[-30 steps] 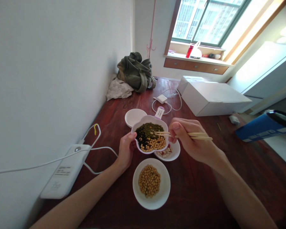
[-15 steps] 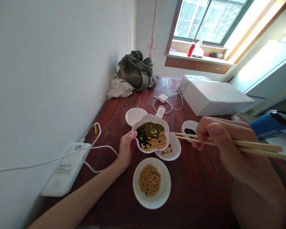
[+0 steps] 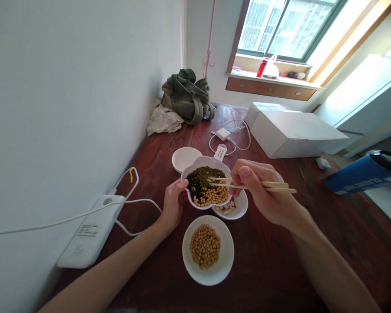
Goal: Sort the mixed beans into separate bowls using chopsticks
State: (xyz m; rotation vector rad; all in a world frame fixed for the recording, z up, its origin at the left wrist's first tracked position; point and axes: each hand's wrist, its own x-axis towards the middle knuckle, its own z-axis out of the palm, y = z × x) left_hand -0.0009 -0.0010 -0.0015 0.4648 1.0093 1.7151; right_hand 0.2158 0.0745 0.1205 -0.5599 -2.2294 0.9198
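My left hand point(image 3: 175, 202) grips the left rim of a flower-shaped bowl point(image 3: 189, 201) with a short handle, thumb over the edge. Green beans point(image 3: 204, 174), black beans point(image 3: 193, 187) and yellow soybeans point(image 3: 211, 196) lie inside it in patches. In my right hand point(image 3: 259, 187) is a pair of chopsticks point(image 3: 276, 187), their tips a little apart over the green beans. Whether they pinch anything is too small to tell. Directly in front stands a white bowl point(image 3: 226, 265) of soybeans point(image 3: 205, 246). Partly under the flower-shaped bowl is another bowl point(image 3: 241, 211) with reddish and white pieces.
Behind the flower-shaped bowl sits a white dish point(image 3: 184, 157). A white charger point(image 3: 223, 134) with a looped cable, a green bag point(image 3: 189, 95) and a white box point(image 3: 296, 134) are farther back. At left leans a power strip point(image 3: 91, 234); at right lies a blue bottle point(image 3: 361, 173).
My right hand has moved left with the chopsticks, bringing their tips from beside the flower-shaped bowl to over its beans. The small bowl of black beans is now hidden behind that hand.
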